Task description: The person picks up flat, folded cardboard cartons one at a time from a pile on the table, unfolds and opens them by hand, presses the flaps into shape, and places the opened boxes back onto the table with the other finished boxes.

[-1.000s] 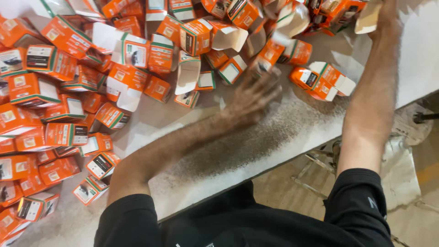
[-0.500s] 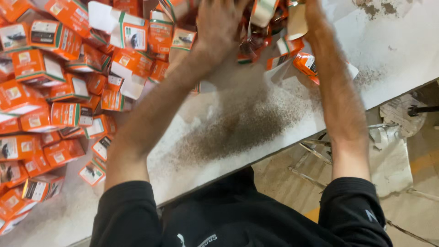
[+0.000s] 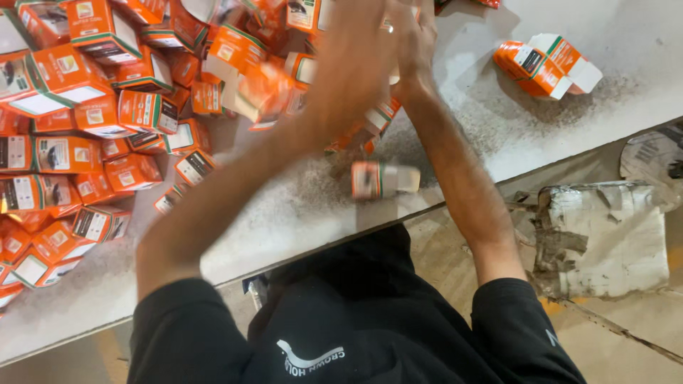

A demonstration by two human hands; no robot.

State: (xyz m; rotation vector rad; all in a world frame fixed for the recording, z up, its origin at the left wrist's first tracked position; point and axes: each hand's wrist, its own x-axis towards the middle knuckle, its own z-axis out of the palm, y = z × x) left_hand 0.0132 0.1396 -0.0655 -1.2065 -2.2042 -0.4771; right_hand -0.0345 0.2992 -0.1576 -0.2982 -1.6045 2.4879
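Both hands meet at the far pile of small orange cardboard cartons [image 3: 107, 107]. The left hand [image 3: 356, 64] is blurred and the right hand [image 3: 416, 43] only partly visible, so I cannot tell either grip. One orange-and-white carton [image 3: 384, 180] lies just below both sets of fingers, toward the person, long axis sideways, roughly equally near both.

Table: I see the table [image 3: 455, 135] crossing the view, its near edge slanting from near left to far right.
Heap: the heap of small boxes [image 3: 92, 121] covers the table's left and far part.
Single box: one lone box [image 3: 383, 179] lies on its side near the table's near edge, between my arms.
Pair: two boxes [image 3: 546, 62] lie touching, far right on the table, well apart from the heap.
Hands: my left hand [image 3: 352, 64] and right hand [image 3: 413, 43] meet over the heap's far right edge.
Floor: torn cardboard [image 3: 605, 238] lies on the floor, right of me, below the table edge.
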